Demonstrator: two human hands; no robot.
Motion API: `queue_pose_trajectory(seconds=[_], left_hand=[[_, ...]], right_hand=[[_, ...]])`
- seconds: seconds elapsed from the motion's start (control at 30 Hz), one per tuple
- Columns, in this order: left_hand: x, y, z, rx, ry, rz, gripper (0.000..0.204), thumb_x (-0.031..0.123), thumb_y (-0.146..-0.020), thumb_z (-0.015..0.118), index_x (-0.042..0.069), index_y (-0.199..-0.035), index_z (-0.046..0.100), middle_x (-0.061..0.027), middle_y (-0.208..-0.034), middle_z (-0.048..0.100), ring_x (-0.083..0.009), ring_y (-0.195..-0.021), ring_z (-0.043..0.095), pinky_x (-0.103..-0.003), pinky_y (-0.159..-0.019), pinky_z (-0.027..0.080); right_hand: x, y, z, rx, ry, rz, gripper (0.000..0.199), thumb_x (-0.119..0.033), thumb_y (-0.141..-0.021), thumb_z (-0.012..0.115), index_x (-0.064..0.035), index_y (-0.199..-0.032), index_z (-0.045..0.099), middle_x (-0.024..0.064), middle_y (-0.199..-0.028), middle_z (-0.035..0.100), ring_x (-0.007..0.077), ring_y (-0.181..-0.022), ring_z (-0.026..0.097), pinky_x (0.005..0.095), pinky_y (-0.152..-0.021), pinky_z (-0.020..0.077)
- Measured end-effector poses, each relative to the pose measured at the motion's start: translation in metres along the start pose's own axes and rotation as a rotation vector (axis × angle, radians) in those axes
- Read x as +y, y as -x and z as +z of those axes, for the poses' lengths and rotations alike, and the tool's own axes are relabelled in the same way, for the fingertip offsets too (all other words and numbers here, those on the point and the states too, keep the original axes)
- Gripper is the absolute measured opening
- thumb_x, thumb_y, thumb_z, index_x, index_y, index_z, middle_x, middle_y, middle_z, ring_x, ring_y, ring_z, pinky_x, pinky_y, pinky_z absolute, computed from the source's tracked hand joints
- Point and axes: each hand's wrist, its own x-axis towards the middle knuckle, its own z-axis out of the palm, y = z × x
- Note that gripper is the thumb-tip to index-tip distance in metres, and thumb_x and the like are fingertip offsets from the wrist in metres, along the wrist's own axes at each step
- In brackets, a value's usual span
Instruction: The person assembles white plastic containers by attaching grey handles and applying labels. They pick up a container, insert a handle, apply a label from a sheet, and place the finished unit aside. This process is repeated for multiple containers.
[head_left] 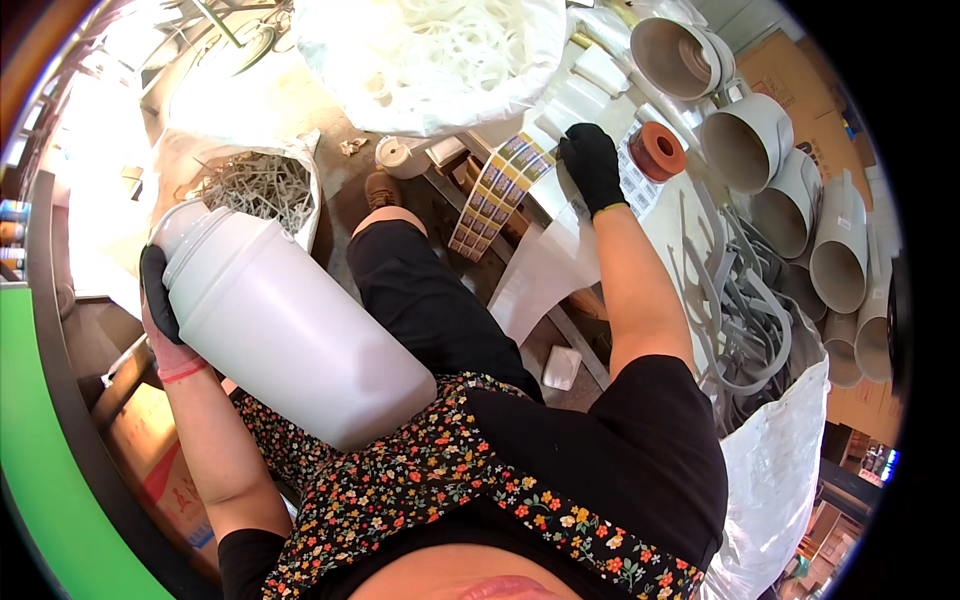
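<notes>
left hand (160,310) fingers wrapped round neck end of white jug (290,330), jug tilted across lap | right hand (592,165) flat on label sheets (500,190) on desk (560,215), fingers spread, gripping nothing | risk: one-handed hold, smooth jug may slide off lap

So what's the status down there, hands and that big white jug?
Left hand gripping white jug, resting on lap. Right hand on white sheet beside label strip. Nothing blocking.
</notes>
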Motion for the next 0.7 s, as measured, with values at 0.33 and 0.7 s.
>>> queue_pose_trajectory(seconds=[0.33, 0.7], left_hand=[[0.004, 0.000, -0.015, -0.041, -0.076, -0.038, 0.062, 0.046, -0.098, 0.043, -0.001, -0.138, 0.043, -0.0185, -0.133, 0.054, -0.0313, -0.118, 0.055, -0.042, -0.101, 0.045], [0.000, -0.009, -0.011, -0.028, -0.109, -0.033, 0.060, 0.046, -0.098, 0.044, 0.000, -0.137, 0.044, -0.0177, -0.131, 0.056, -0.0306, -0.115, 0.057, -0.041, -0.100, 0.046]], right_hand=[[-0.019, 0.023, -0.014, 0.034, -0.119, 0.098, 0.026, -0.011, -0.078, 0.065, -0.0084, -0.103, 0.062, 0.0130, -0.082, 0.065, 0.0302, -0.079, 0.064, 0.0403, -0.072, 0.0502], [-0.010, 0.037, -0.019, 0.021, 0.006, 0.047, 0.021, -0.012, -0.074, 0.067, -0.0090, -0.094, 0.065, 0.0113, -0.093, 0.066, 0.0312, -0.090, 0.062, 0.0412, -0.079, 0.0493]])
